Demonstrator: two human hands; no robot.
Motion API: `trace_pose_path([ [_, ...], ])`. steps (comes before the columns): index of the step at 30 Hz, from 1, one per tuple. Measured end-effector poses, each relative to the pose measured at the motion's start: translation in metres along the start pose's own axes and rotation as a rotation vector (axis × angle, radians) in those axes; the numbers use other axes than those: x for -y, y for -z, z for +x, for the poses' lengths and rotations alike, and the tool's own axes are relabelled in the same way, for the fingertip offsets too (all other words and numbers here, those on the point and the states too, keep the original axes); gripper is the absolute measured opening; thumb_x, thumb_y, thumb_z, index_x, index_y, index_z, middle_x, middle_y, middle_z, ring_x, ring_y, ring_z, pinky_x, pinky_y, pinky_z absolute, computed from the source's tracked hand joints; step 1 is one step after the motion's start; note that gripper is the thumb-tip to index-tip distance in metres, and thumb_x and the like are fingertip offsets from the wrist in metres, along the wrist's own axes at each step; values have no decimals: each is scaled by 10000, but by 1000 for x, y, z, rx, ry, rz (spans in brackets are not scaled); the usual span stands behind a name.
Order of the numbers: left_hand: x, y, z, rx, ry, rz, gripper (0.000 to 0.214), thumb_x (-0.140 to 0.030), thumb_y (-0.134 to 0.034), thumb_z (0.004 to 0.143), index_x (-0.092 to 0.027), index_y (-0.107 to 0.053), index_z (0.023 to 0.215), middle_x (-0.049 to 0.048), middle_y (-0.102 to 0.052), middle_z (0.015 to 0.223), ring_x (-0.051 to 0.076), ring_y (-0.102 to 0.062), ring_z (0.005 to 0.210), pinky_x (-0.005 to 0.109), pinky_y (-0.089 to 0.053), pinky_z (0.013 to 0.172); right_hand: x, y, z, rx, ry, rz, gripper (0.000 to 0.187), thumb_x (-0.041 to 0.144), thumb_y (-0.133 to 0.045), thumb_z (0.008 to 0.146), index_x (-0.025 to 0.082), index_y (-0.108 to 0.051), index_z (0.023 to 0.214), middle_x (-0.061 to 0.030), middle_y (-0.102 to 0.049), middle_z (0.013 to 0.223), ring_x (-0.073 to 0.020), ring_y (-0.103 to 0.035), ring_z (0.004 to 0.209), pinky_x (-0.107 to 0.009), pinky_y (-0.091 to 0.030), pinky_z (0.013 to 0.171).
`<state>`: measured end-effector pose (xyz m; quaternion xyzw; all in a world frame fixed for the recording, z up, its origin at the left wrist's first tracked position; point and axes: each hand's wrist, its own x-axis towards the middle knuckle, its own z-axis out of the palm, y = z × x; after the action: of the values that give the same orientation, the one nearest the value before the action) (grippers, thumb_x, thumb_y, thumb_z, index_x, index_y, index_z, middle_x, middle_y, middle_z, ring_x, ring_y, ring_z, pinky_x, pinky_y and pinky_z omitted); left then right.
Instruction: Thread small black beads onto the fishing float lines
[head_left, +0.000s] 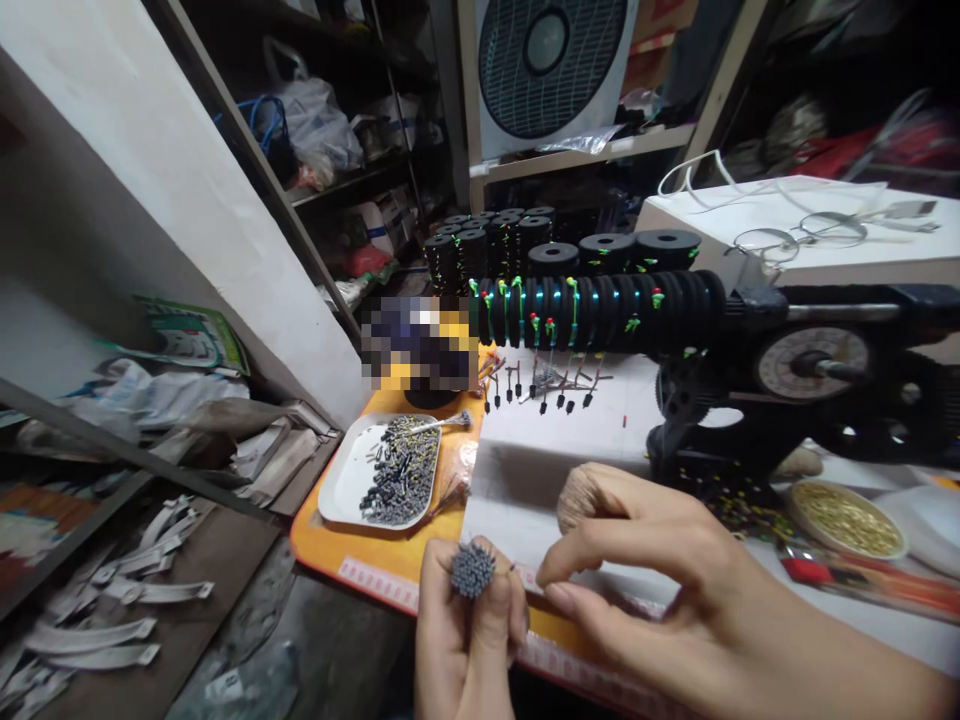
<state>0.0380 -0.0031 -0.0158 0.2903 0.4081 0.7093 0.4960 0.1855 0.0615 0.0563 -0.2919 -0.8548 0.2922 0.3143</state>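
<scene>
My left hand [474,630], at the bottom middle, is closed around a tight bundle of thin grey-ended pieces [472,570], ends facing up. Just to its right, my right hand [660,570] pinches with thumb and index finger; what lies between the tips is too small to make out. A beige wrap [581,498] covers one of its fingertips. Beyond both hands, a horizontal row of black discs [600,310] carries blue-green line with green and red bits. Several small black pieces [544,407] hang below it on thin lines.
A white tray [326,490] of small grey and black pieces stands left on the orange table [315,545]. At right are a dial mechanism [814,365] and a bowl of golden bits [847,520]. Black spools [607,245], glasses [832,230] and a fan [551,60] lie behind.
</scene>
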Motion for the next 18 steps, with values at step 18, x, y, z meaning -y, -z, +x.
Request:
trace_pose_path([
  [18,17,-6,2,-6,-495,295,118,-261,-537,1007,-271,-545,889,-71,-455,655,130,-395,578,254,-313,561,0,0,-1,-7,-45,68,165,114,-596,861,174,-638,714,-4,-572,742,-126,-548,694,-243,-416,575],
])
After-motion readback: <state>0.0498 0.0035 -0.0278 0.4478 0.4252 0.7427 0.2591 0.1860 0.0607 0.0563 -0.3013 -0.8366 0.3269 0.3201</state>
